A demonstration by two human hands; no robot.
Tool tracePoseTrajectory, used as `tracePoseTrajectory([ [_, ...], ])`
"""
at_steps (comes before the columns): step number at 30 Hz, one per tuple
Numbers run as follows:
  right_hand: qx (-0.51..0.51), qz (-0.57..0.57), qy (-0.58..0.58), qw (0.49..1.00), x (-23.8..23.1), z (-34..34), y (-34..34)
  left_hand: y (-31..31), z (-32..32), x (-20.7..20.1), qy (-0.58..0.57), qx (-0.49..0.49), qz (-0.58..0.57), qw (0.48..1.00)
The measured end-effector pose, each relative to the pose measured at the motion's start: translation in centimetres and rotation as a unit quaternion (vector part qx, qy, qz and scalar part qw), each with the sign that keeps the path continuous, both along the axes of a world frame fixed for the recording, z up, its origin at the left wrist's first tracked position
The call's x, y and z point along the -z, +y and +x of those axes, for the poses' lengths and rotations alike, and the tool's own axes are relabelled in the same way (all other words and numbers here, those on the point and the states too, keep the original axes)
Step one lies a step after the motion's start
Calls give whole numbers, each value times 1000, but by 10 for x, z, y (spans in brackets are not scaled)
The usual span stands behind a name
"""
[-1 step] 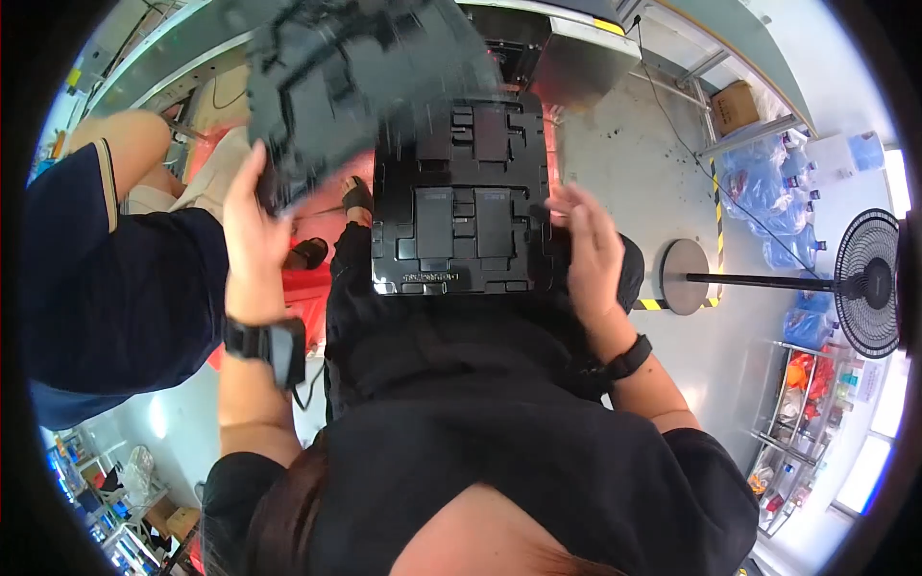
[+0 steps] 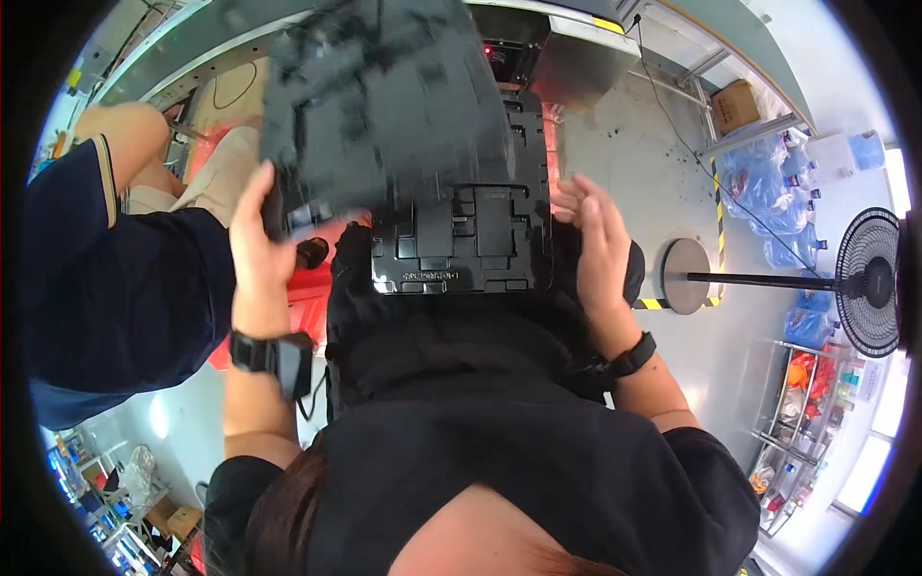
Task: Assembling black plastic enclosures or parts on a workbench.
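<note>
My left hand [image 2: 257,252] grips the near left corner of a black moulded plastic tray [image 2: 384,106], held tilted and smeared by motion. This tray overlaps the far part of a second black moulded tray [image 2: 466,276], which lies over my lap. Dark rectangular shapes [image 2: 434,228] show in the lower tray's near half; I cannot tell whether they are loose pieces or part of the moulding. My right hand [image 2: 600,245] is beside the lower tray's right edge, fingers stretched and a little apart, with nothing in them. Whether its fingertips touch the edge is unclear.
Another person's dark sleeve [image 2: 125,278] is close on my left. A metal box [image 2: 581,62] stands ahead under a bench edge. To the right are a fan [image 2: 867,283] with a round base [image 2: 686,276], bagged blue bottles [image 2: 773,206] and a wire shelf [image 2: 795,432].
The held tray has moved right and nearer, covering more of the lower tray. My left hand has shifted slightly right with it. The right hand has moved slightly right.
</note>
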State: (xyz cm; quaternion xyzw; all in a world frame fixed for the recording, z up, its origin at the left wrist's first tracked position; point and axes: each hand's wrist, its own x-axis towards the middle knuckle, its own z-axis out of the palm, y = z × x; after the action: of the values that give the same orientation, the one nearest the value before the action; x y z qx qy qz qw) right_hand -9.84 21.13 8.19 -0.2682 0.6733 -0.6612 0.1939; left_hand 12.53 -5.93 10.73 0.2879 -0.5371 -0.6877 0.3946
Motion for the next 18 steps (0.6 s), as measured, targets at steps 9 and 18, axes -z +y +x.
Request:
tracePoseTrajectory([
  [9, -75, 277, 299, 910, 34, -3, -28, 61, -4, 75, -338, 129, -191, 912],
  [18, -31, 154, 80, 984, 58, -14, -32, 64, -22, 71, -197, 193, 4, 961],
])
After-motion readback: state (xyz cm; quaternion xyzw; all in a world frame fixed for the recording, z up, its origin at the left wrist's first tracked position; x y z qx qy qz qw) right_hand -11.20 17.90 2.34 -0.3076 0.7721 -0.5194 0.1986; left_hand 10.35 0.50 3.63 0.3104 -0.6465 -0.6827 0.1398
